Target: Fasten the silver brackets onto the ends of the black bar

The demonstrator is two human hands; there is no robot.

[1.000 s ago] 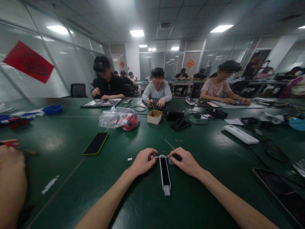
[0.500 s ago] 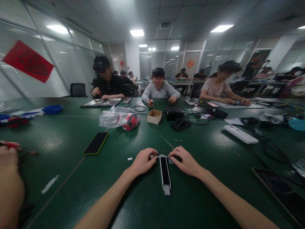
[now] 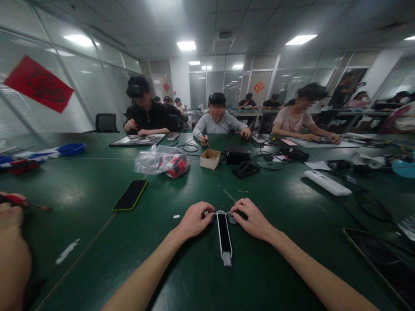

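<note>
A long, narrow device (image 3: 225, 235) with a black face and white rim lies on the green table in front of me. A grey tab (image 3: 227, 259) sticks out of its near end. At its far end, small metallic parts sit on both sides. My left hand (image 3: 196, 219) pinches the left metal part (image 3: 209, 214), with fingers curled and partly covering it. On the other side, the fingers of my right hand (image 3: 248, 217) close on the right metal part (image 3: 232, 219), mostly hidden by the fingertips. How these parts join the device is too small to make out.
A phone with a green edge (image 3: 130, 195), a plastic bag (image 3: 162, 161), an open box (image 3: 210, 159) and a black case (image 3: 237, 154) lie beyond. On the right are a white device (image 3: 327, 182) and a dark tablet (image 3: 382, 263). A co-worker's hand (image 3: 11, 224) is at left.
My hands and the long device stay nearly still. The person across the table has moved one hand to the right. The co-worker's hand at the left edge has shifted slightly.
</note>
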